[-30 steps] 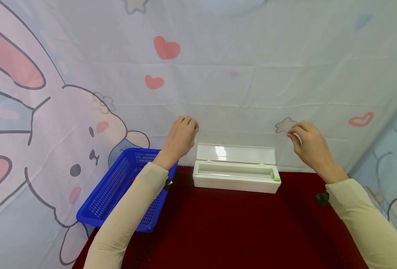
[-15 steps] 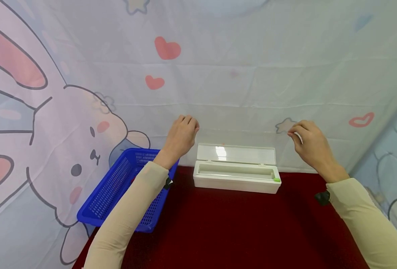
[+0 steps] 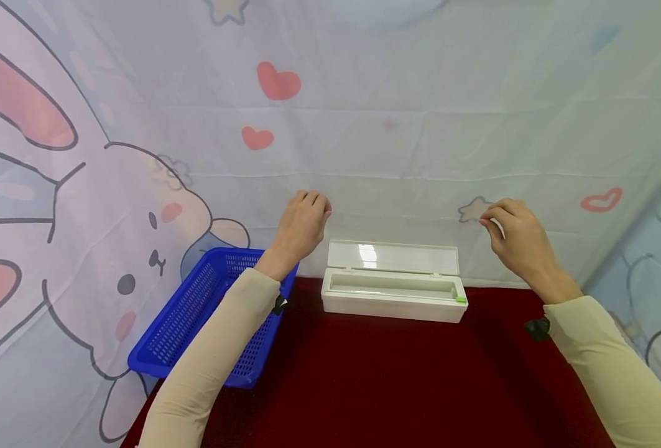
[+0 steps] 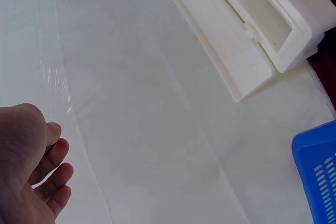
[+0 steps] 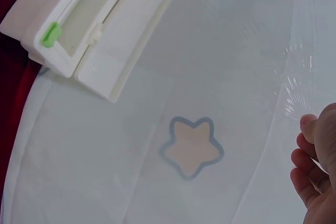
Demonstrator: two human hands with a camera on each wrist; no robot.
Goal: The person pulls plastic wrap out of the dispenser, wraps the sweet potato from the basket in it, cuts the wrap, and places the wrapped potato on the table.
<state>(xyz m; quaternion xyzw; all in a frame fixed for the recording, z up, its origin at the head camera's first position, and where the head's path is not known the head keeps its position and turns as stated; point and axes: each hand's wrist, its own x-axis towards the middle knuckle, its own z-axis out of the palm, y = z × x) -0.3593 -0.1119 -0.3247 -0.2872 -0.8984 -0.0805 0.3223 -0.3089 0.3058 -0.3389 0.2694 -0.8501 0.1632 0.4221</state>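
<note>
A clear sheet of cling film (image 4: pixel 60 85) is stretched between my two hands; its creases fan out from the fingertips in both wrist views. My left hand (image 3: pixel 301 227) pinches one end, thumb against curled fingers, above the back left of the table. At the right, my right hand (image 3: pixel 519 242) pinches the other end of the film (image 5: pixel 294 95). Below and between them stands a white cling film dispenser (image 3: pixel 392 309), its lid (image 3: pixel 394 256) raised at the back. A green slide cutter (image 3: pixel 461 299) sits at the right end of its rail. The film's outline is hard to see in the head view.
A blue perforated basket (image 3: pixel 145 367) stands left of the dispenser, partly behind my left forearm; a bit of something red shows inside. Dark red cloth (image 3: pixel 392 379) covers the table. A pale printed curtain (image 3: pixel 420 143) hangs close behind the dispenser.
Both hands have risen very slightly, keeping their pinch. The dispenser, its lid and the basket stay where they were.
</note>
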